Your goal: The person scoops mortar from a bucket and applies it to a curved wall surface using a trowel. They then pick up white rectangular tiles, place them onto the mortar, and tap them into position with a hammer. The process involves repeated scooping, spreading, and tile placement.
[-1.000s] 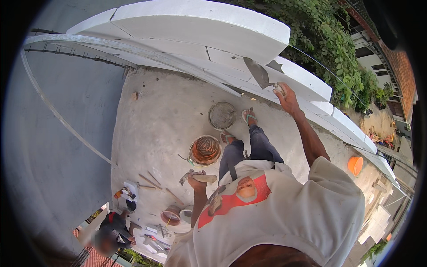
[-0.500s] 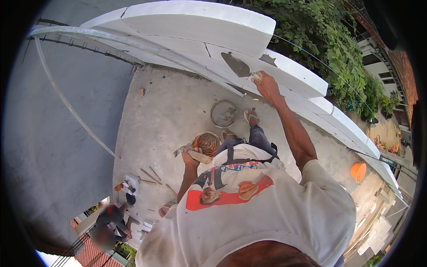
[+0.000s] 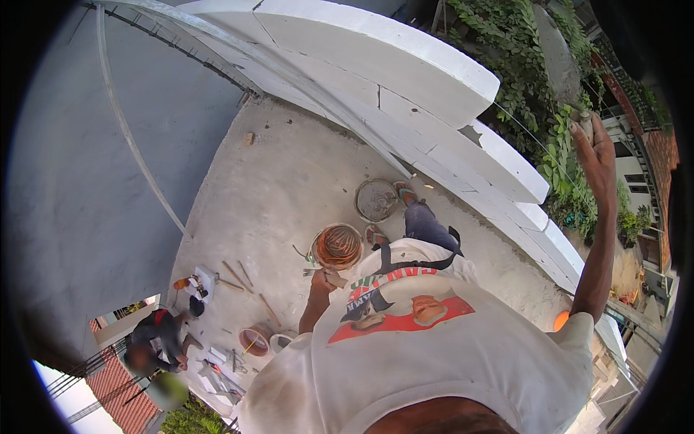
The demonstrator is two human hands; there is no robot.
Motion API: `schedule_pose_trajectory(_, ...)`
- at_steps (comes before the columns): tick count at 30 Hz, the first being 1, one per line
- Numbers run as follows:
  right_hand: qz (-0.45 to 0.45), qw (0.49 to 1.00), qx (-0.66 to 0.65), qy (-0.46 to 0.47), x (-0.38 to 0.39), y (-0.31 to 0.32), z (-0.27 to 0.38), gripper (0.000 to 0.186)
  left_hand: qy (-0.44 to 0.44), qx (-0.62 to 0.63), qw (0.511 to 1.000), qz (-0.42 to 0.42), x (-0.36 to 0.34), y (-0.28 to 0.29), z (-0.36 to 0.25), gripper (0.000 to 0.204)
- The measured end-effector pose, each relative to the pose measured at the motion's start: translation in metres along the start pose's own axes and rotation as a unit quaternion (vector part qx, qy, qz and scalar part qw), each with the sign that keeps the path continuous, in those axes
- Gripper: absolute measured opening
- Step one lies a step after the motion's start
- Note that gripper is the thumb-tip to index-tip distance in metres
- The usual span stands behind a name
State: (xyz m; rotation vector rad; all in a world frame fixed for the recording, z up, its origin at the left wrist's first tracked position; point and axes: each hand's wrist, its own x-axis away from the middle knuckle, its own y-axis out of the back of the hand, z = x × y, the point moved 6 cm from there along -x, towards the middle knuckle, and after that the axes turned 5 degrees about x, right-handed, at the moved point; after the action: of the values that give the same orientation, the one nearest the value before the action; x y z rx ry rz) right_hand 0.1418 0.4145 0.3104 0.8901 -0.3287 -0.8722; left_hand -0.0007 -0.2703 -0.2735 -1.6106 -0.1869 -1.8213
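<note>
My right hand [image 3: 596, 155] is raised at the far right, beyond the top of the white block wall [image 3: 412, 119]. It grips the handle of a trowel [image 3: 558, 54], whose broad grey blade points away in front of green leaves. Low by my waist, my left hand [image 3: 316, 293] is closed round a hand tool with a wooden handle [image 3: 335, 278] and a forked or toothed grey metal end; my fingers hide part of it. A dark grey mortar patch [image 3: 471, 134] shows on a stepped block end. Close to my feet stands a round tub of grey mortar [image 3: 377, 200].
A round container with an orange-brown coil [image 3: 337, 246] stands beside my left hand. Wooden sticks [image 3: 249, 289], a reddish bucket [image 3: 255, 338] and tools lie lower left, near a crouching person [image 3: 155, 340]. A long metal bar leans along the wall; a string runs past its top.
My right hand has swung the trowel from the wall face out to the right, past the wall's top. My left hand has lowered toward my waist with its tool. The view has shifted.
</note>
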Motion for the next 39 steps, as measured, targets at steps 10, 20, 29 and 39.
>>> schedule_pose_trajectory(10,0.363,0.923,-0.038,-0.121,-0.234,-0.232,-0.155,0.015,0.021,0.233,0.970,0.063,0.060,-0.045,0.048,0.015)
schedule_pose_trajectory(20,0.488,0.863,-0.097,0.090,-0.331,-0.541,-0.060,0.017,-0.079,0.146,0.984,-0.071,0.154,-0.054,0.132,0.022)
schedule_pose_trajectory(29,0.442,0.866,-0.129,0.196,-0.372,-0.634,0.085,0.025,-0.115,0.117,0.978,-0.129,0.188,-0.087,0.164,0.021)
schedule_pose_trajectory(39,0.371,0.876,-0.159,0.264,-0.408,-0.516,0.186,0.030,-0.123,0.103,0.978,-0.130,0.187,-0.093,0.174,0.020)
